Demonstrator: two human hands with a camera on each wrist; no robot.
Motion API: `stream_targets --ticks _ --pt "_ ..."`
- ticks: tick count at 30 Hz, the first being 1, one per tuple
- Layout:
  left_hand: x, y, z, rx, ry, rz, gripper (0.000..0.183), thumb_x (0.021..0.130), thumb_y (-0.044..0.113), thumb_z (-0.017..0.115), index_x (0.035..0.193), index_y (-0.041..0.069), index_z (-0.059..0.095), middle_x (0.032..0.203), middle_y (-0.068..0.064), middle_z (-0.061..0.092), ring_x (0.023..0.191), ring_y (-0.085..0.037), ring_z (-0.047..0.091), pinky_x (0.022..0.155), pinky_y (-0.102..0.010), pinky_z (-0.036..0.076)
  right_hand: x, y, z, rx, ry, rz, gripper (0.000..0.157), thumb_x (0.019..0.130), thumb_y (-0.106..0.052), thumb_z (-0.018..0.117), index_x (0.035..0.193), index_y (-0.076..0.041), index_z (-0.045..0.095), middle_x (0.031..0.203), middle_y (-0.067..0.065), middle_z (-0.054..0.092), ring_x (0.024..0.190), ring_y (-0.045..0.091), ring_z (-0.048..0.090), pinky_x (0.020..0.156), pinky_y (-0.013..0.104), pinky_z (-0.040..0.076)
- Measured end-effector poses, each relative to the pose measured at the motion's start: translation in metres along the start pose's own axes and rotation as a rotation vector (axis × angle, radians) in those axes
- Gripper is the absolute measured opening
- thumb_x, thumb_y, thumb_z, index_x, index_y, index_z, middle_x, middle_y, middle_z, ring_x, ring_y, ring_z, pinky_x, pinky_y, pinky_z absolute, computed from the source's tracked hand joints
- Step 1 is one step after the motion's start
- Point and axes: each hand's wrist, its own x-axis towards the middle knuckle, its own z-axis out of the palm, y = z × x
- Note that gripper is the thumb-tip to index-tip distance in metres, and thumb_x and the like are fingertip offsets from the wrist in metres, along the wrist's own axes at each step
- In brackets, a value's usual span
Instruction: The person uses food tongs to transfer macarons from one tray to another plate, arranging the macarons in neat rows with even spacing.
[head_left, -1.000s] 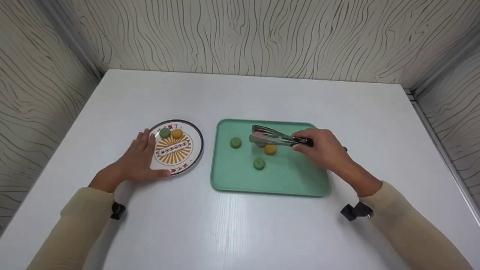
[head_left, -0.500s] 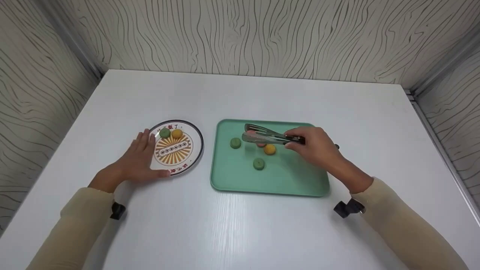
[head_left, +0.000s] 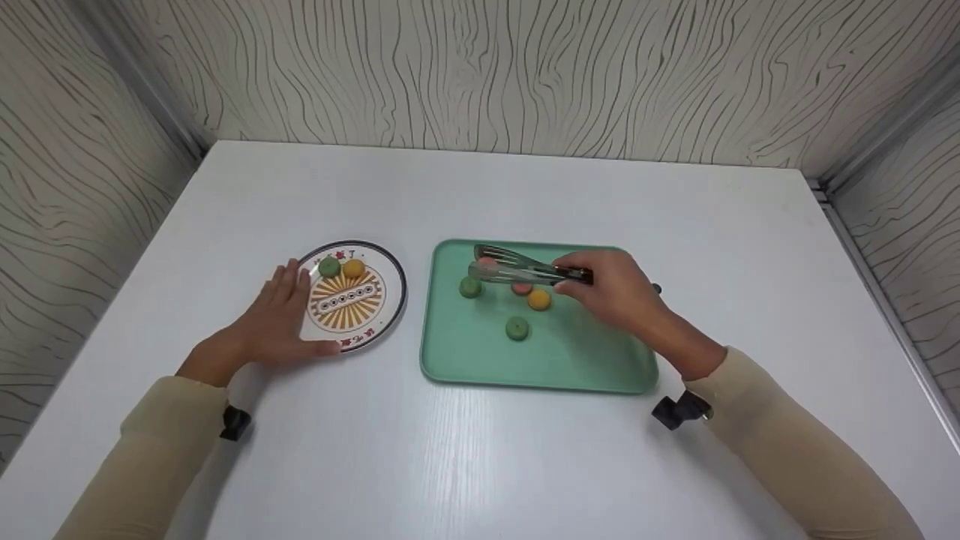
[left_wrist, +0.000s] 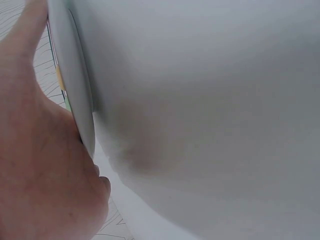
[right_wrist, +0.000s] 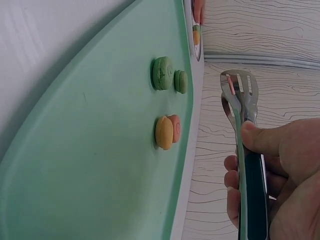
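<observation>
My right hand (head_left: 613, 289) grips the dark handle of a pair of metal tongs (head_left: 525, 271), thumb on one arm and fingers on the other. Between the slotted tong ends a pink macaron (head_left: 487, 262) is held above the tray's far left part. Below on the green tray (head_left: 465, 352) lie two green macarons (right_wrist: 163, 73), a yellow macaron (right_wrist: 164, 133) and a second pink macaron (right_wrist: 175, 128) partly behind the yellow one. My left hand (head_left: 274, 322) rests against the left side of the patterned plate (head_left: 391, 315), fingers straight, thumb at its near rim.
On the plate's far part sit a green macaron (head_left: 329, 267) and a yellow macaron (head_left: 353, 268) side by side. Plate and tray stand apart on a white table (head_left: 465, 465). Wood-patterned panels (head_left: 480, 75) rise behind and at both sides.
My right hand has moved left with the tongs and the pink macaron, uncovering more of the pink macaron on the tray. My left hand stays at the plate.
</observation>
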Motion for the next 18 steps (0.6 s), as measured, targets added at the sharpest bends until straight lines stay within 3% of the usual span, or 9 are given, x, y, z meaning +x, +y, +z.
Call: stream_targets --ticks 11,18 --pt "-0.001 0.001 0.0 -0.003 0.009 0.011 0.133 0.083 0.075 0.064 0.156 -0.015 -0.001 0.163 -0.035 -0.013 0.15 -0.052 -0.012 0.121 -0.064 0.003 0.008 -0.009 0.007 0.008 0.003 -0.023 0.033 0.093 -0.015 0.076 0.124 -0.004 0.073 0.118 0.012 0.073 0.085 0.02 0.06 0.073 0.035 0.049" --pt "-0.002 0.0 0.0 -0.018 0.026 0.022 0.131 0.083 0.072 0.066 0.155 -0.017 0.0 0.162 -0.037 -0.012 0.15 -0.052 -0.011 0.121 -0.064 0.003 0.014 -0.018 0.011 0.051 0.005 -0.037 0.031 0.093 -0.016 0.077 0.122 -0.005 0.075 0.111 0.01 0.074 0.078 0.02 0.056 0.066 0.033 0.044"
